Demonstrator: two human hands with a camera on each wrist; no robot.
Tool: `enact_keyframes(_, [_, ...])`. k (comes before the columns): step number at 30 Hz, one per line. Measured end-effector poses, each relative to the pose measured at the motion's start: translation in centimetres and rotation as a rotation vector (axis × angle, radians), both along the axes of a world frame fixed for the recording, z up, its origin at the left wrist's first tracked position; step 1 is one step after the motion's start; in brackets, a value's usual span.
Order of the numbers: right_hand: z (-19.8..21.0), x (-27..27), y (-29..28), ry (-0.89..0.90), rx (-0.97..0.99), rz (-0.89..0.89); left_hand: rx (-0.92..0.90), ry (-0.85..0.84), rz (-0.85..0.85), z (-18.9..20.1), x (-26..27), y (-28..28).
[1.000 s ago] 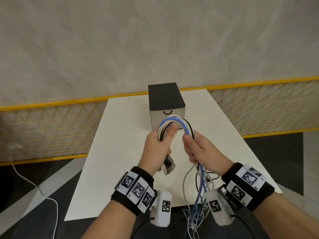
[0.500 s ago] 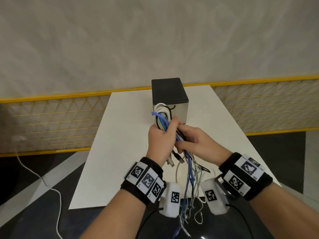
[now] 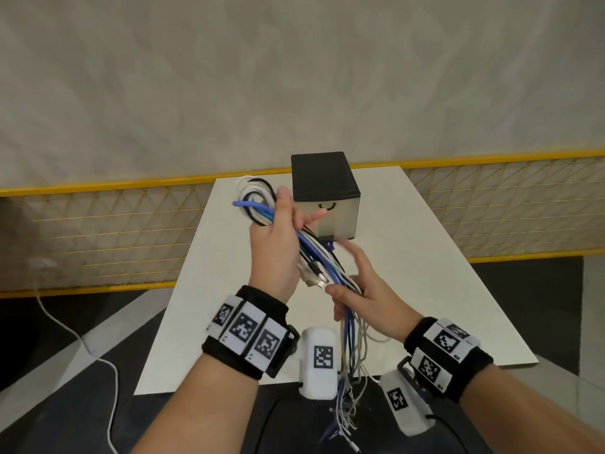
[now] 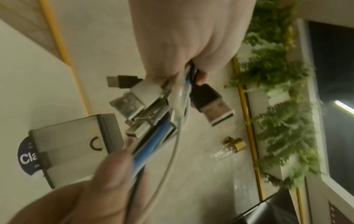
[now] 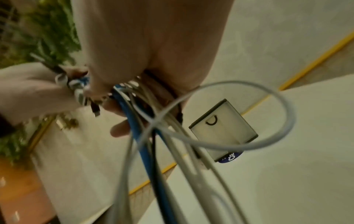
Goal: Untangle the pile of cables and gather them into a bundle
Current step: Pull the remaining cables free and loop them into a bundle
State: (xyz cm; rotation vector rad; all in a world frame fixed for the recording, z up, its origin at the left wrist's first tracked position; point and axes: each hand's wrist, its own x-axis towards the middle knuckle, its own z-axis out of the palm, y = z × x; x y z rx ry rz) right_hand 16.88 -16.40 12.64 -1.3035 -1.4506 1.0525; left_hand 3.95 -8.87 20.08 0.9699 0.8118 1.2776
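Head view: no legible writing here; square coded tags on both black wristbands. Left hand (image 3: 276, 244) raised above the white table (image 3: 425, 273), fingers wrapped round the cables (image 3: 314, 253) — folded loops of white, black and blue stick out up and to the left past the thumb. Bundle's long axis slants down-right into the right hand (image 3: 363, 290), held lower; thumb closed on the strands, fingers blurred, loose tails hanging past the table's near edge. Black-topped box (image 3: 324, 175) just beyond the hands.

Left wrist view: "Cla" readable on a dark round sticker (image 4: 28, 156) under the box. Several USB plugs (image 4: 134, 98) jut from the fist.

Right wrist view: strands leave the right fist toward the camera — 1 white cable curls into a wide loop (image 5: 268, 97).
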Motion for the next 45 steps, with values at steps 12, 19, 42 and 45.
enact_keyframes(12, [-3.2,2.2,1.9,-0.560,-0.254,-0.077,0.000,0.498,-0.224,-0.8,-3.7,1.0])
enact_keyframes(19, [-1.3,0.7,2.7,-0.671,0.000,-0.234,0.237,0.984,-0.487,-4.1,-2.4,-0.3])
enact_keyframes(42, [0.3,3.1,-1.0,-0.137,-0.060,-0.058,0.129,0.638,-0.348,-5.9,-1.2,0.9])
enact_keyframes(45, [0.0,2.2,-0.4,-0.035,-0.022,-0.182,0.119,0.615,-0.334,-6.0,-0.8,0.6])
